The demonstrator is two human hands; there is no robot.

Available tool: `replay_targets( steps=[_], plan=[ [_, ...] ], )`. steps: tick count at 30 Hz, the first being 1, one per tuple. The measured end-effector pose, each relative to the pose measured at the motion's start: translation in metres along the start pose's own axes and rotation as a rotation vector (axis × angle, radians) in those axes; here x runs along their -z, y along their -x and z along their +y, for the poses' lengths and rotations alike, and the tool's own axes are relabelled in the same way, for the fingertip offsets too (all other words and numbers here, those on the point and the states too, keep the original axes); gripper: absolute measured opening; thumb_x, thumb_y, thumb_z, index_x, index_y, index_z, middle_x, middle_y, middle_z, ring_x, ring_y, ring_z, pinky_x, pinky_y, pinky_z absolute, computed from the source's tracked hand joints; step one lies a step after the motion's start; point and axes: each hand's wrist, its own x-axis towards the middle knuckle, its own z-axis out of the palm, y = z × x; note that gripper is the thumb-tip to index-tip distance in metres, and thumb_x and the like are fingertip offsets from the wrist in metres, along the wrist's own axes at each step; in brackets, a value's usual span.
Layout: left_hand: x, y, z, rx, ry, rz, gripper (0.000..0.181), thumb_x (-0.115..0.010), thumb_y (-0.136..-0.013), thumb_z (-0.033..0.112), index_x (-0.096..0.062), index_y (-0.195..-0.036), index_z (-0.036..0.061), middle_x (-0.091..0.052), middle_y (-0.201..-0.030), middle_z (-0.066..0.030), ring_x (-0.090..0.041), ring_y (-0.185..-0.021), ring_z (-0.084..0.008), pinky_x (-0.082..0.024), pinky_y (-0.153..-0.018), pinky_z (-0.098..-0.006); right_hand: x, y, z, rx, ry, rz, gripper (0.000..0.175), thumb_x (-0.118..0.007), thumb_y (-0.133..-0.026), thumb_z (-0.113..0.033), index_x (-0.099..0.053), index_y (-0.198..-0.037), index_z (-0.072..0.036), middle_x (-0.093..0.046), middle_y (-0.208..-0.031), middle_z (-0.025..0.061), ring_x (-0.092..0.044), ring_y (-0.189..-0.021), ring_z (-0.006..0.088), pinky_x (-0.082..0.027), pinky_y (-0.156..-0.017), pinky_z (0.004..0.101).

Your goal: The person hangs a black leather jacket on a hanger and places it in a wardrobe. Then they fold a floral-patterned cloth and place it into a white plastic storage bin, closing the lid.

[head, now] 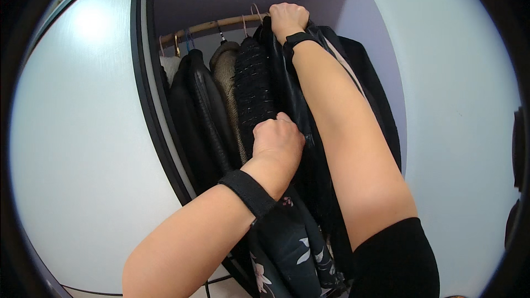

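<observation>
My right hand (289, 18) is closed at the top of a black leather jacket (292, 87), beside the right end of a wooden hanging rod (223, 22). Its fingertips are hidden behind the knuckles. Lower down, my left hand (278, 142) makes a fist in front of a black textured jacket (253, 78). A dark floral garment (285, 240) drops directly beneath this fist, which appears to grip its upper part; the grip itself is out of sight. Both wrists wear black bands, the left one a wide strap (247, 194).
A brown herringbone coat (225, 70) and dark jackets (198, 103) hang farther left. Black garments (360, 58) hang at the right against the lilac inner wall (379, 49). A white sliding door (83, 132) with a black frame (143, 70) bounds the left, a pale panel (447, 111) the right.
</observation>
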Motion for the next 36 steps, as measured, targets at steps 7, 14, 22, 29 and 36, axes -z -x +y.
replay_targets(
  steps=[7,14,22,29,36],
  plan=[
    [-0.007,0.002,0.007,-0.028,0.067,0.056,0.021,-0.072,-0.07,0.016,-0.069,-0.088,0.0059,-0.059,-0.094,-0.0106,-0.065,-0.078,-0.02,-0.051,-0.061,-0.0281,-0.007,0.033,-0.002,-0.002,-0.008,-0.079,0.014,-0.061,-0.077,-0.015,-0.071,-0.085,-0.013,-0.069,-0.085,0.0096,-0.067,-0.082,0.0257,-0.053,-0.065,0.0371],
    [0.002,0.087,0.04,-0.279,0.191,0.262,0.023,-0.055,-0.08,0.014,-0.064,-0.1,0.0053,-0.059,-0.1,-0.0183,-0.059,-0.049,-0.0132,-0.046,-0.042,-0.0248,0.019,0.028,-0.012,0.269,-0.589,-0.529,0.048,-0.068,-0.075,-0.044,-0.068,-0.102,-0.005,-0.062,-0.109,0.0212,-0.059,-0.103,0.0317,-0.044,-0.091,0.0385],
    [0.01,0.149,0.021,-0.329,0.51,0.396,0.006,-0.057,-0.071,0.009,-0.059,-0.072,0.0037,-0.049,-0.068,-0.0081,-0.054,-0.043,-0.0195,-0.042,-0.034,-0.0288,-0.008,0.034,-0.016,0.173,-0.827,-0.35,0.016,-0.062,-0.073,-0.01,-0.068,-0.083,0.001,-0.065,-0.079,0.0178,-0.062,-0.069,0.0267,-0.049,-0.065,0.037],
    [0.018,0.162,0.034,-0.349,0.598,0.282,0.006,-0.057,-0.071,0.009,-0.059,-0.073,0.0045,-0.05,-0.068,-0.0093,-0.056,-0.046,-0.0207,-0.044,-0.036,-0.0296,-0.011,0.036,-0.033,-0.007,-0.793,-0.177,0.025,-0.06,-0.069,-0.016,-0.067,-0.082,0.005,-0.063,-0.086,0.0278,-0.061,-0.088,0.0417,-0.05,-0.078,0.0406],
    [0.009,0.186,0.015,-0.44,0.546,0.081,0.019,-0.057,-0.079,0.012,-0.061,-0.096,0.0049,-0.053,-0.075,-0.0065,-0.055,-0.045,-0.0131,-0.043,-0.038,-0.0242,0.008,0.075,-0.012,-0.134,-0.508,-0.206,0.036,-0.061,-0.07,-0.017,-0.064,-0.103,-0.004,-0.06,-0.107,0.0242,-0.058,-0.096,0.0399,-0.049,-0.083,0.0437]
  ],
)
